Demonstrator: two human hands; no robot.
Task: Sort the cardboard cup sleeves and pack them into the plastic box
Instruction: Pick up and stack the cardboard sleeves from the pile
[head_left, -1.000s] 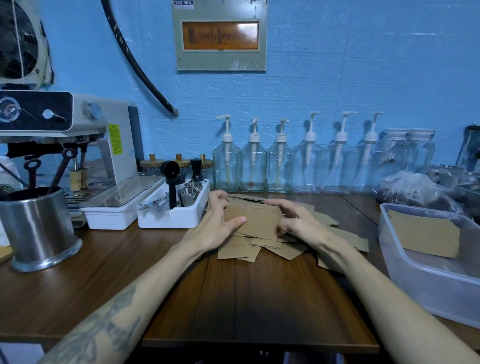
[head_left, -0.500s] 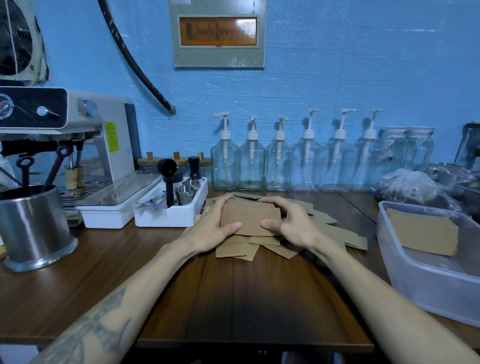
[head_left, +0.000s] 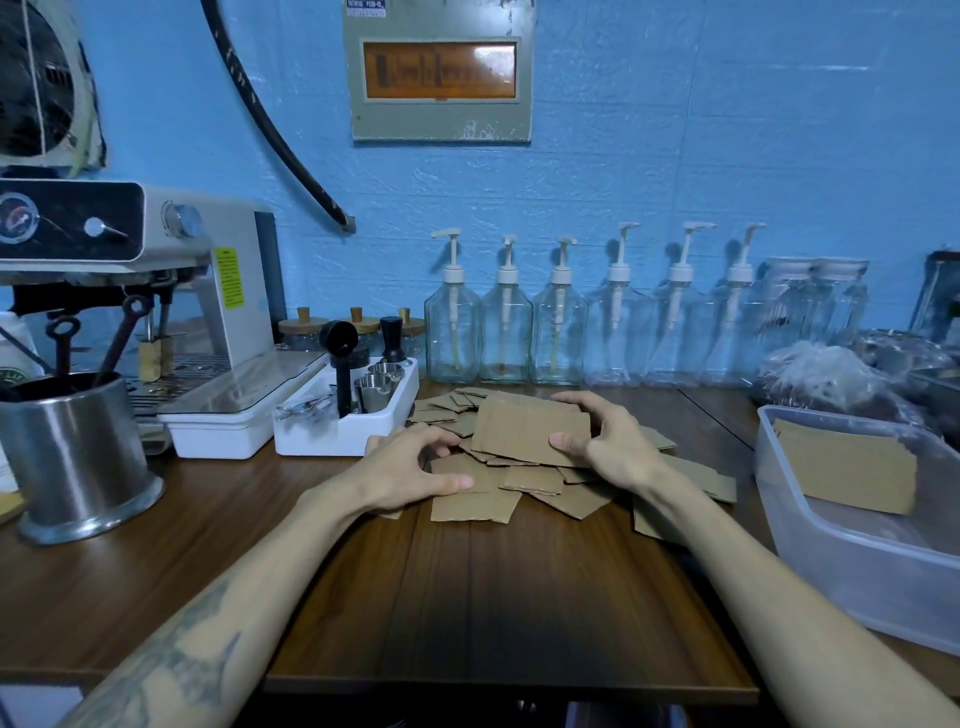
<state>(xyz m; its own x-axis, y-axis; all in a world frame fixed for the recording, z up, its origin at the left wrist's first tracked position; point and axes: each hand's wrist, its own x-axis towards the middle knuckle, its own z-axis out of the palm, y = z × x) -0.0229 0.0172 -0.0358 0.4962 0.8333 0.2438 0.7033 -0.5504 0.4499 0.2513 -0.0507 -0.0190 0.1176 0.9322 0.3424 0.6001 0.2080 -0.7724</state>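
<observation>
Left hand (head_left: 410, 470) has let go, fingers loose on the pile (head_left: 524, 480); right hand (head_left: 608, 441) grips the stack (head_left: 530, 428). Square its edges before moving right to the box (head_left: 831, 535).

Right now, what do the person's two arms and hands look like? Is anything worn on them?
Both forearms are bare, with no sleeve reaching into view. The left forearm carries a large dark grey tattoo along its outer side, while the right forearm shows no marking. The left hand and the right hand wear no gloves, and I see no rings, watch or bracelet on either.
</observation>
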